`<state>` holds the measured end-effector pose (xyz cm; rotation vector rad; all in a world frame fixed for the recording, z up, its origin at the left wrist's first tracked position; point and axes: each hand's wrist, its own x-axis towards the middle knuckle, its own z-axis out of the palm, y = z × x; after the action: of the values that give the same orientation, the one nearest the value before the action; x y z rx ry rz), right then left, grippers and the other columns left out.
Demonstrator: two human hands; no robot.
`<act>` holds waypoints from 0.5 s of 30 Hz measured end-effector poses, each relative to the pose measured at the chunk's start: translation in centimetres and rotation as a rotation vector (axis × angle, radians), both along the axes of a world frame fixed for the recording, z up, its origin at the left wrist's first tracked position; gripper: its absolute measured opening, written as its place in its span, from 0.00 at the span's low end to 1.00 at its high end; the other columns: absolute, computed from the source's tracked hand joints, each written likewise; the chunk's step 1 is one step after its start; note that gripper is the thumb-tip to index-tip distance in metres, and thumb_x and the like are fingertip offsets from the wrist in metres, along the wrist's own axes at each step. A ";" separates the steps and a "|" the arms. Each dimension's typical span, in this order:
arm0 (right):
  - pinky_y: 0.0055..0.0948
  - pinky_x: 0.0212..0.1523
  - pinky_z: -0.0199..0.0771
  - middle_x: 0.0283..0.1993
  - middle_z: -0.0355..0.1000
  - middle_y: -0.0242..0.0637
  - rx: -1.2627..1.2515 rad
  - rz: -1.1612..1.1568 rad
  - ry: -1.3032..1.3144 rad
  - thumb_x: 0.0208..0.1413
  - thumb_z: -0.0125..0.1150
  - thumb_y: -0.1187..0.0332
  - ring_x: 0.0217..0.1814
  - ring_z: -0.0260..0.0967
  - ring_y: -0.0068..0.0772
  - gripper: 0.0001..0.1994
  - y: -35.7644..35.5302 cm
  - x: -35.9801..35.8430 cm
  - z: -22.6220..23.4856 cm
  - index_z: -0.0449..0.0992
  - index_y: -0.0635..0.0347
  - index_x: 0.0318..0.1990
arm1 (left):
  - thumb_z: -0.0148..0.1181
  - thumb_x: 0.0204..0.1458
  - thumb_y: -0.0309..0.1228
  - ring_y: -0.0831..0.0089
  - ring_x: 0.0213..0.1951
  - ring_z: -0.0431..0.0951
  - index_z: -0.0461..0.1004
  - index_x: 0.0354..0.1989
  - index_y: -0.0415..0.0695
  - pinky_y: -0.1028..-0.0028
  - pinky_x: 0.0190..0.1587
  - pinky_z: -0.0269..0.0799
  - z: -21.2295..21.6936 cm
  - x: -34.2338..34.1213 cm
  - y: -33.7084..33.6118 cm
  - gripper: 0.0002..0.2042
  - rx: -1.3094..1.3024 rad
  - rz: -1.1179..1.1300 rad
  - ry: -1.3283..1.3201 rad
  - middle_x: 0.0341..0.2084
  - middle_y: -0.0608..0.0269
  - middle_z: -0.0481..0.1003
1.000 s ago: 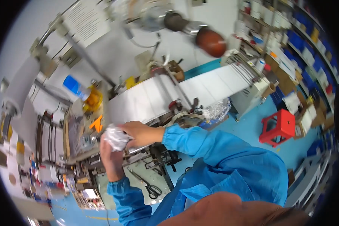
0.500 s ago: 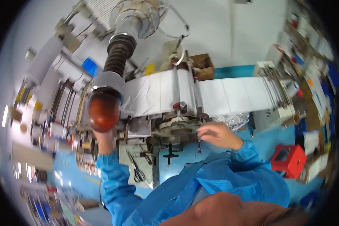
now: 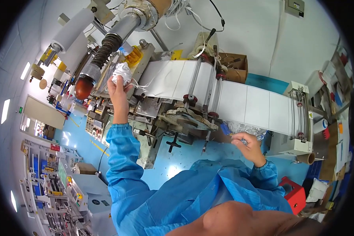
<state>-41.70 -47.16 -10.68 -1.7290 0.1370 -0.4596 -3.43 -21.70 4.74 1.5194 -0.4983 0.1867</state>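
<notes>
My left hand (image 3: 119,94), arm stretched forward, is closed on a crumpled white wad (image 3: 122,72), with thin white strands trailing toward the web. The wad is above the left end of a white web (image 3: 167,80) that runs across the machine. My right hand (image 3: 249,149) is curled nearer my body, right of the machine's middle, fingertips drawn together. A slim object with a blue part (image 3: 225,129) reaches its fingertips; its kind cannot be made out. Behind that hand lies crumpled clear film (image 3: 244,128).
A spring-mounted arm with a brown-orange rounded end (image 3: 83,87) hangs left of my left hand. Metal rods (image 3: 195,78) with red-and-black clamps cross the web. A black cross-shaped handle (image 3: 173,144) sticks out at the front. A red box (image 3: 294,196) stands at right.
My left hand, earlier mostly behind the brown-orange end, now shows with the white wad. My right hand has moved away from the machine's middle, rightward, and its fingers have curled in. The view has shifted.
</notes>
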 end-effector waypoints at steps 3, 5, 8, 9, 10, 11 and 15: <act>0.24 0.40 0.72 0.34 0.75 0.37 0.074 -0.060 0.023 0.57 0.57 0.73 0.37 0.73 0.25 0.07 0.9 -0.6 -1.4 0.74 0.67 0.41 | 0.50 0.61 0.36 0.72 0.36 0.79 0.61 0.53 0.41 0.79 0.33 0.75 0.3 0.1 0.0 0.17 -0.031 -0.050 0.020 0.41 0.60 0.73; 0.24 0.40 0.72 0.34 0.74 0.36 0.133 -0.101 0.031 0.57 0.56 0.73 0.38 0.73 0.25 0.08 2.0 -0.6 -2.5 0.74 0.67 0.42 | 0.50 0.61 0.36 0.71 0.36 0.79 0.61 0.54 0.41 0.78 0.33 0.75 0.5 0.5 0.3 0.17 -0.029 -0.092 0.026 0.41 0.60 0.73; 0.24 0.40 0.73 0.34 0.74 0.37 0.118 -0.106 0.030 0.58 0.56 0.73 0.38 0.74 0.25 0.08 3.7 0.4 -4.1 0.73 0.68 0.42 | 0.50 0.62 0.36 0.68 0.36 0.80 0.62 0.52 0.40 0.77 0.34 0.76 1.0 1.1 1.4 0.16 -0.005 -0.119 0.023 0.41 0.59 0.73; 0.24 0.40 0.73 0.34 0.74 0.37 0.122 -0.113 0.033 0.58 0.56 0.73 0.38 0.74 0.25 0.08 4.2 0.8 -4.3 0.73 0.68 0.42 | 0.50 0.61 0.35 0.67 0.36 0.80 0.63 0.52 0.39 0.77 0.34 0.77 1.3 1.7 2.3 0.15 -0.050 -0.073 -0.020 0.42 0.59 0.74; 0.24 0.41 0.72 0.35 0.75 0.37 0.147 -0.104 0.040 0.57 0.56 0.73 0.39 0.74 0.25 0.08 4.9 1.4 -4.4 0.74 0.68 0.42 | 0.50 0.61 0.34 0.66 0.37 0.80 0.64 0.51 0.39 0.76 0.34 0.78 1.7 2.4 3.3 0.15 -0.095 -0.029 -0.060 0.42 0.58 0.74; 0.24 0.42 0.71 0.35 0.76 0.37 0.171 -0.093 0.047 0.57 0.57 0.73 0.40 0.74 0.25 0.09 5.6 2.0 -4.5 0.74 0.68 0.42 | 0.50 0.61 0.35 0.63 0.38 0.80 0.64 0.50 0.40 0.75 0.35 0.78 2.2 2.8 4.3 0.14 -0.172 -0.010 -0.053 0.43 0.57 0.73; 0.24 0.41 0.72 0.37 0.76 0.38 0.277 -0.107 0.075 0.57 0.57 0.73 0.39 0.74 0.25 0.09 7.9 3.5 -4.6 0.74 0.68 0.43 | 0.50 0.60 0.36 0.59 0.42 0.78 0.64 0.46 0.39 0.70 0.41 0.77 4.8 4.5 9.6 0.14 -0.282 0.084 -0.117 0.45 0.54 0.73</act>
<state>-38.18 -39.27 -15.28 -1.4720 0.3337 -0.4325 1.11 -12.11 9.49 1.2586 -0.4794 0.3973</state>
